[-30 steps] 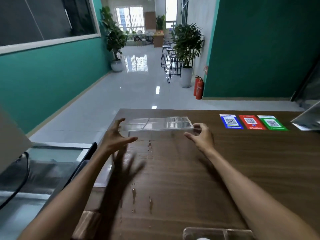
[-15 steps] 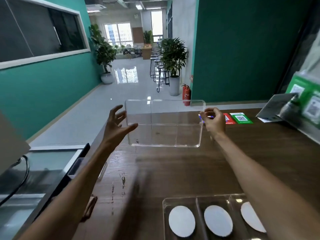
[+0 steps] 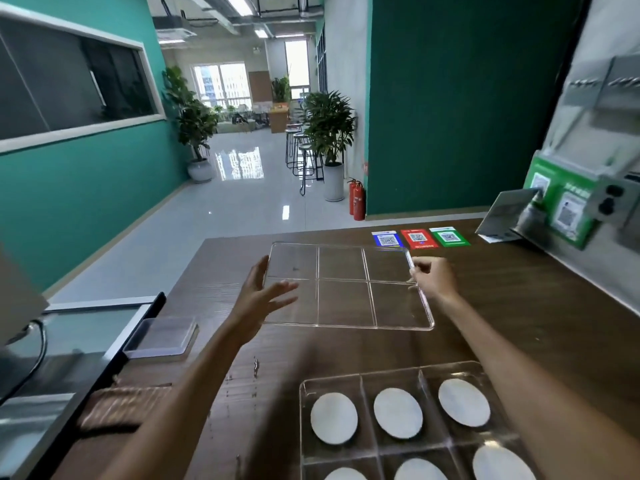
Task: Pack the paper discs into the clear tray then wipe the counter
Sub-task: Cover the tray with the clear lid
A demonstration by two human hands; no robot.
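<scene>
Wooden counter [image 3: 519, 306], dark brown grain, fills the lower half of the view; a few water droplets [image 3: 255, 365] sit on it near the middle. Clear six-compartment tray [image 3: 408, 455] rests on the counter at bottom right; each visible compartment holds one white paper disc [image 3: 334, 418], six discs showing, the nearest row cut off by the frame edge. A second clear piece, a divided lid [image 3: 346, 289] with a two-by-three grid, is up off the counter, tilted, beyond the tray. Right hand [image 3: 433, 277] grips the lid's right edge, thumb and fingers pinched shut on the rim. Left hand [image 3: 258, 299] is at the lid's left edge, fingers spread wide and loose; palm faces the lid, contact with it cannot be told, nothing gripped. A small clear flat box [image 3: 161, 337] lies at the counter's left edge. Three QR-code stickers [image 3: 417, 238], blue, red and green, lie flat in a row on the far part of the counter, just beyond the lid. Green QR placard [image 3: 561, 202] stands at far right.
</scene>
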